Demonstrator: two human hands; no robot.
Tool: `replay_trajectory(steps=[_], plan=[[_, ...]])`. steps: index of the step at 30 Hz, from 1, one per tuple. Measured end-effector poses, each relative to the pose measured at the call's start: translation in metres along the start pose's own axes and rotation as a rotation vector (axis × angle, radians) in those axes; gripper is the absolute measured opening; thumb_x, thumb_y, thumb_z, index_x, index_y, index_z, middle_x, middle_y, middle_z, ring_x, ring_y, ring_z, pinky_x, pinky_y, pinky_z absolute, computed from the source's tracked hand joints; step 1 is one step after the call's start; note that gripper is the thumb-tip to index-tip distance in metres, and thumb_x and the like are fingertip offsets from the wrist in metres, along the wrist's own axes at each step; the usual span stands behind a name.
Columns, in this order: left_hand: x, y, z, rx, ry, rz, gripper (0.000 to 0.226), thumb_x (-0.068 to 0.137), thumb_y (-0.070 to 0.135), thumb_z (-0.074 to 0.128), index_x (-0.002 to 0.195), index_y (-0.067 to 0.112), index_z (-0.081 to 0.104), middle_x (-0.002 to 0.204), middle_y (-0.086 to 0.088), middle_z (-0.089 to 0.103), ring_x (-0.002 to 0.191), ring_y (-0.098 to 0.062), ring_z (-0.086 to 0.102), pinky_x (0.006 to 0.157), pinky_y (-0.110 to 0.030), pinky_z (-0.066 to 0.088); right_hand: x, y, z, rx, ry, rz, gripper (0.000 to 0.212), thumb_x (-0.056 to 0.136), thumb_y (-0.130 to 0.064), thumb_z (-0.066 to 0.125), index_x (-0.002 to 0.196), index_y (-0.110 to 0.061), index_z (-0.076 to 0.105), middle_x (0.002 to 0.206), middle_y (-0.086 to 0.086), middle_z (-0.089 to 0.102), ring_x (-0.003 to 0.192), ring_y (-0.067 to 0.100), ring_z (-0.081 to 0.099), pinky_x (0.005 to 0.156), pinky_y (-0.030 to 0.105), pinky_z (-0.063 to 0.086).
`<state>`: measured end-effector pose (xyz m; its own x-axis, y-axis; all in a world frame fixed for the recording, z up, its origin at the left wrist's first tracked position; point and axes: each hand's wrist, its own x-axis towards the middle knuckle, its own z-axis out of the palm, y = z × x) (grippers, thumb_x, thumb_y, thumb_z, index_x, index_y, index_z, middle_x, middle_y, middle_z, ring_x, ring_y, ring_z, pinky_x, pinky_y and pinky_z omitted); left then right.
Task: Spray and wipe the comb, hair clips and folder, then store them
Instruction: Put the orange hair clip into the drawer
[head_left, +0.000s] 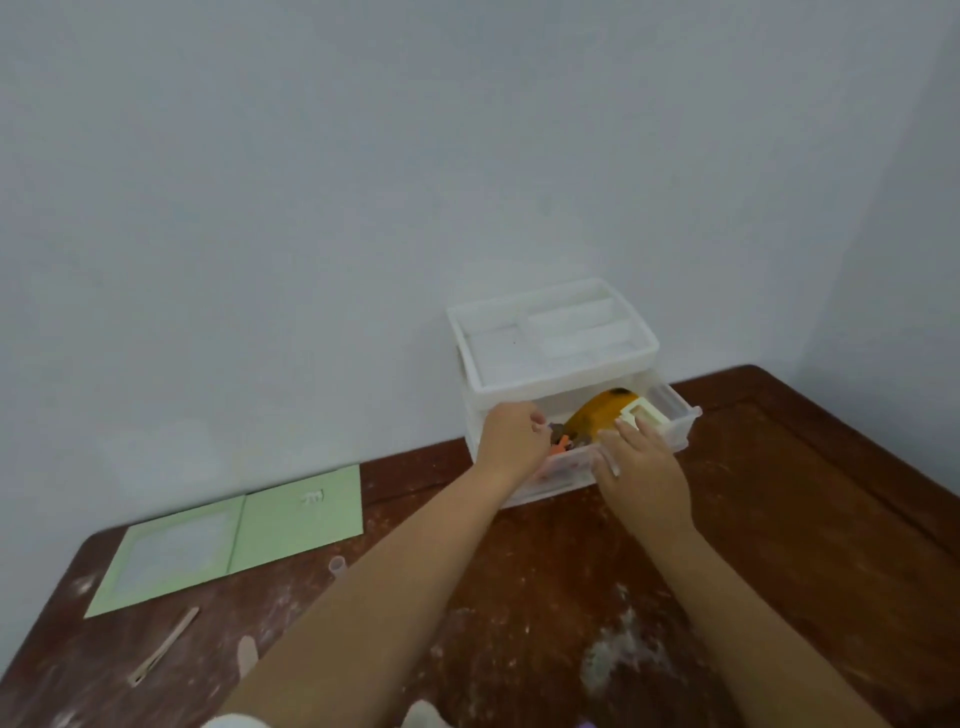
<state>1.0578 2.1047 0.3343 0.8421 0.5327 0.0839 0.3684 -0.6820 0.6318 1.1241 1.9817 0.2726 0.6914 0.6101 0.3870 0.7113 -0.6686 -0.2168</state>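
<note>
The drawer (582, 457) of the white box (550, 338) is pulled out toward the person, so both hands can get inside. The box sits at about 1 o'clock on the worktop (779, 519), against the wall.

The left hand (509, 436) is at the drawer's left end. Its fingers curl down onto some small things there, likely hair clips (562, 442) being put away. I cannot tell if its grip holds one or just touches, because the fingers hide it.

The right hand (639, 462) lies flat with straight fingers over the drawer's front edge, its grip loose and holding nothing. It probably steadies the drawer (so it won't slide). A cream comb (641, 414) lies in the drawer just past its fingertips, beside something big and orange (597, 413) I cannot name.

The green folder (234, 535) lies open at 9 o'clock, far from the box, so it looks not yet stored. Two thin clips (163, 647) lie at 8 o'clock, and one small clear cap (337, 564) is near the folder.

The things at the bottom edge are cut off. White smears cover the worktop.
</note>
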Motion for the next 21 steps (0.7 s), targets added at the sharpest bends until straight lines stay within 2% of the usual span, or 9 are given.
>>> replay_trajectory(steps=[3, 5, 7, 9, 12, 15, 17, 18, 21], plan=[[-0.023, -0.014, -0.012, 0.038, 0.038, 0.107, 0.027, 0.089, 0.013, 0.049, 0.11, 0.002, 0.063, 0.12, -0.013, 0.061, 0.114, -0.024, 0.052, 0.089, -0.023, 0.034, -0.003, -0.013, -0.014, 0.129, -0.053, 0.063, 0.042, 0.077, -0.027, 0.036, 0.082, 0.002, 0.066, 0.088, 0.023, 0.067, 0.092, 0.042, 0.061, 0.082, 0.055, 0.05], [-0.042, -0.036, -0.021, 0.07, 0.067, 0.158, 0.03, 0.091, 0.016, 0.048, 0.116, 0.006, 0.06, 0.128, -0.009, 0.056, 0.121, -0.023, 0.047, 0.095, -0.022, 0.03, -0.005, -0.033, -0.025, 0.165, 0.01, 0.098, 0.051, 0.076, -0.029, 0.034, 0.097, 0.006, 0.064, 0.099, 0.027, 0.063, 0.099, 0.044, 0.057, 0.087, 0.052, 0.046], [-0.068, -0.07, -0.029, 0.091, 0.099, 0.161, 0.031, 0.089, 0.018, 0.051, 0.117, 0.009, 0.06, 0.13, -0.01, 0.055, 0.122, -0.024, 0.047, 0.099, -0.026, 0.03, -0.017, -0.066, -0.037, 0.202, 0.081, 0.041, 0.049, 0.075, -0.025, 0.037, 0.097, 0.009, 0.064, 0.095, 0.028, 0.065, 0.093, 0.043, 0.06, 0.083, 0.049, 0.047], [-0.098, -0.111, -0.035, 0.132, 0.09, 0.087, 0.033, 0.089, 0.021, 0.053, 0.119, 0.011, 0.059, 0.133, -0.009, 0.053, 0.125, -0.024, 0.045, 0.104, -0.029, 0.029, -0.038, -0.106, -0.043, 0.256, 0.133, -0.027, 0.042, 0.077, -0.024, 0.041, 0.094, 0.006, 0.065, 0.091, 0.024, 0.067, 0.088, 0.038, 0.062, 0.08, 0.046, 0.049], [-0.151, -0.176, -0.043, 0.195, 0.035, -0.068, 0.033, 0.089, 0.021, 0.053, 0.121, 0.011, 0.058, 0.135, -0.011, 0.051, 0.126, -0.028, 0.043, 0.107, -0.035, 0.029, -0.087, -0.157, -0.032, 0.359, -0.032, -0.068, 0.033, 0.086, -0.023, 0.054, 0.112, -0.004, 0.062, 0.113, 0.013, 0.064, 0.108, 0.029, 0.055, 0.094, 0.035, 0.041], [-0.206, -0.231, -0.052, 0.248, 0.008, -0.209, 0.035, 0.089, 0.019, 0.053, 0.122, 0.008, 0.057, 0.133, -0.014, 0.052, 0.125, -0.031, 0.044, 0.106, -0.039, 0.032, -0.141, -0.182, 0.008, 0.372, -0.258, -0.038, 0.04, 0.09, -0.028, 0.05, 0.127, -0.011, 0.051, 0.13, 0.005, 0.053, 0.122, 0.02, 0.042, 0.102, 0.027, 0.03], [-0.238, -0.262, -0.06, 0.265, 0.02, -0.304, 0.037, 0.088, 0.018, 0.055, 0.123, 0.006, 0.056, 0.133, -0.015, 0.051, 0.126, -0.032, 0.042, 0.107, -0.042, 0.031, -0.171, -0.19, 0.036, 0.285, -0.385, 0.06, 0.048, 0.088, -0.036, 0.047, 0.129, -0.011, 0.048, 0.133, 0.007, 0.048, 0.125, 0.025, 0.039, 0.104, 0.033, 0.029], [-0.252, -0.277, -0.064, 0.272, 0.02, -0.346, 0.038, 0.088, 0.018, 0.055, 0.123, 0.005, 0.055, 0.134, -0.016, 0.051, 0.127, -0.033, 0.041, 0.108, -0.042, 0.03, -0.183, -0.194, 0.044, 0.237, -0.41, 0.108, 0.05, 0.084, -0.036, 0.051, 0.125, -0.007, 0.052, 0.129, 0.013, 0.05, 0.122, 0.032, 0.044, 0.102, 0.039, 0.034], [-0.279, -0.311, -0.076, 0.291, 0.036, -0.424, 0.04, 0.088, 0.019, 0.055, 0.126, 0.005, 0.052, 0.137, -0.017, 0.048, 0.131, -0.035, 0.037, 0.111, -0.044, 0.028, -0.208, -0.199, 0.07, 0.25, -0.307, 0.16, 0.044, 0.069, -0.028, 0.06, 0.099, 0.003, 0.064, 0.102, 0.026, 0.063, 0.094, 0.045, 0.061, 0.079, 0.056, 0.047]])
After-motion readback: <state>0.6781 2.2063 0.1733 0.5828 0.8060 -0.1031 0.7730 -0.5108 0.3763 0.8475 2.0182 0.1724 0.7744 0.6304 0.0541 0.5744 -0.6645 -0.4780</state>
